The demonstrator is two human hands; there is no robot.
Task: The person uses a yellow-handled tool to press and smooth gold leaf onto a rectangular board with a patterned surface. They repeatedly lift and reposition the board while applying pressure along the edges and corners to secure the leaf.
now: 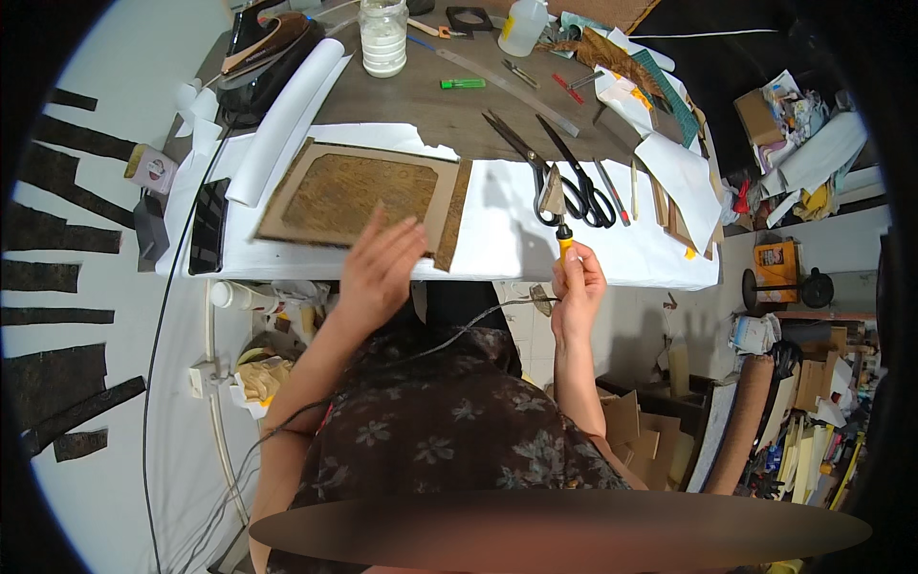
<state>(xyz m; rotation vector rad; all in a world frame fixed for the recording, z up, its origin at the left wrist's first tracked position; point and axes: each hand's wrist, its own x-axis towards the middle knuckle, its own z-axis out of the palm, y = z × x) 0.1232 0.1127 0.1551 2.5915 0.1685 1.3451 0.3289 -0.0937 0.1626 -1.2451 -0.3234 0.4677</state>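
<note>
In the head view, my right hand (578,279) grips the yellow and black handle of a small corded iron (564,235). Its pointed metal head is up, in front of the scissors. The grey cord (459,335) runs from that hand across my body to the left. My left hand (373,273) hovers over or touches the lower edge of a rectangular panel, fingers stretched; contact cannot be made out. The panel (354,187) has a brown mottled centre inside a tan border. Along its right side lies a brown strip (456,212). White paper (502,249) is spread under it.
Two pairs of black scissors (593,196) lie on the right. Farther back are a green-handled tool (463,84), a ruler (507,91), a white jar (383,43) and a household iron (258,57). A paper roll (282,124) and a phone (209,225) lie left.
</note>
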